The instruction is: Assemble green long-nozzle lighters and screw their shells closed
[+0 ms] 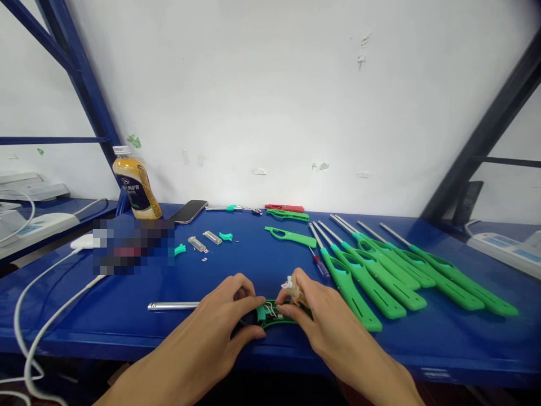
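Observation:
Near the front edge of the table lies an opened long-neck lighter (274, 322), its green half-shell facing up with small inner parts showing. Its silver metal tube (173, 306) points left. My left hand (230, 316) grips the shell at the tube end, thumb below and fingers above, beside a teal trigger (261, 313). My right hand (310, 307) is closed over the shell's right part, its fingertips at a bent wire (270, 308). Whether they pinch a part is hidden. A whitish wrapping (291, 286) shows on one right finger.
Several assembled green lighters (372, 279) lie at right, beside a screwdriver (320, 265). Behind are green half-shells (293, 235), a red shell (285, 208), and a tube assembly (232, 208). Clear fuel tanks (197, 243), teal triggers (226, 237), a phone (190, 211), a bottle (137, 189) and cables (54, 310) are left.

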Action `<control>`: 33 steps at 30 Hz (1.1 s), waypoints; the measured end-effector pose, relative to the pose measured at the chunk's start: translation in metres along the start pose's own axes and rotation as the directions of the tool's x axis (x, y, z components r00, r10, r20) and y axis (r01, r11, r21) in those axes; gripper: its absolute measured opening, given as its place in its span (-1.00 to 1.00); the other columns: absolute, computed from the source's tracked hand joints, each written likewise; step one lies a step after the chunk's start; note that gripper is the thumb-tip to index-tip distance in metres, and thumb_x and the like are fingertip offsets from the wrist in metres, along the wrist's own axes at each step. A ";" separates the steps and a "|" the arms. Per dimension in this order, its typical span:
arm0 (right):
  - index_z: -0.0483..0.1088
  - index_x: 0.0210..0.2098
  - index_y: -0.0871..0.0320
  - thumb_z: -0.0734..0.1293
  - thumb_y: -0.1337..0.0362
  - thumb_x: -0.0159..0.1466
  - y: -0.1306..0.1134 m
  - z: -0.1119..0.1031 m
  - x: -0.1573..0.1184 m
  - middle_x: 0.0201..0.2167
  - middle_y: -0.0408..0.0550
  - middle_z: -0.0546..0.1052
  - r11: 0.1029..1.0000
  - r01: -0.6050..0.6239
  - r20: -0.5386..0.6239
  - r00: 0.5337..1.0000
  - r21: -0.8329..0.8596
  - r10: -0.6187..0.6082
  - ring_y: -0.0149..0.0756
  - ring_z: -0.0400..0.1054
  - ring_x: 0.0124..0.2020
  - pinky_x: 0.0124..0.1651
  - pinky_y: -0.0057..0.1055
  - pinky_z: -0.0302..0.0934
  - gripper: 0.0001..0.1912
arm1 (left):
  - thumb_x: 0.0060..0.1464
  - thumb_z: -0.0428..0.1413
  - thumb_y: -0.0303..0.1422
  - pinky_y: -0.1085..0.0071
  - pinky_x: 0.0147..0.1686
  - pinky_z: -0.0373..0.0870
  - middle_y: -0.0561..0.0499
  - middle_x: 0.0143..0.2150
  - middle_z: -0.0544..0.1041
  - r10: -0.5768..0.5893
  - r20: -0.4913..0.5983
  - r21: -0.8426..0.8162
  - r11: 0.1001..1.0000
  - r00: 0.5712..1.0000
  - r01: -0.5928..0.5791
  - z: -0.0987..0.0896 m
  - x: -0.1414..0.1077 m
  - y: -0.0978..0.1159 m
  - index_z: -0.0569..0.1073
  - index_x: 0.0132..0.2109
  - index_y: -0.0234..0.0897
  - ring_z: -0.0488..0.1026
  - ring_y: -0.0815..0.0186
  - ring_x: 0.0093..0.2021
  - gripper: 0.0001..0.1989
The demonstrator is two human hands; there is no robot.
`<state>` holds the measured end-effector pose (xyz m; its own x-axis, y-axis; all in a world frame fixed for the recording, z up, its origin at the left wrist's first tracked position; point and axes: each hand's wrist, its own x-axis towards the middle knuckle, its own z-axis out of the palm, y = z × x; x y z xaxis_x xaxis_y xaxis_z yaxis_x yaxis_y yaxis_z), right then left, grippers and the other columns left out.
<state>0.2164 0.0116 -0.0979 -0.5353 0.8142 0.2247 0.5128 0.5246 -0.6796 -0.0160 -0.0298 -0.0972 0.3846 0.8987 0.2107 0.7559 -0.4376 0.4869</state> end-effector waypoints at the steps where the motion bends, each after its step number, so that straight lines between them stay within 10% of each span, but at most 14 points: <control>1: 0.13 -0.24 0.00 0.26 0.40 0.50 0.000 0.000 0.000 -0.20 -0.22 0.58 1.000 0.002 -0.001 1.000 -0.004 -0.002 -0.20 0.46 -0.19 -0.19 -0.33 0.17 -0.76 | 0.32 0.22 -0.49 0.28 0.03 0.48 0.05 0.07 0.43 -0.001 0.001 -0.003 1.000 1.000 0.001 0.000 0.000 0.000 0.55 0.16 0.03 0.51 0.22 0.00 -0.64; 33: 0.25 -0.27 0.01 0.35 0.35 0.45 0.017 -0.008 0.007 -0.31 -0.17 0.50 0.958 0.158 -0.047 0.984 -0.241 -0.174 -0.23 0.42 -0.33 -0.34 -0.37 0.17 -0.80 | 0.19 0.34 -0.54 0.20 -0.04 0.48 0.01 -0.04 0.51 -0.041 -0.007 0.110 0.993 0.999 0.041 -0.004 0.007 0.007 0.65 0.06 -0.03 0.55 0.13 -0.05 -0.65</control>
<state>0.2270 0.0280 -0.1021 -0.5843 0.7210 0.3725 0.5680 0.6911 -0.4469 -0.0099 -0.0265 -0.0892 0.3498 0.9160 0.1966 0.8249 -0.4006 0.3988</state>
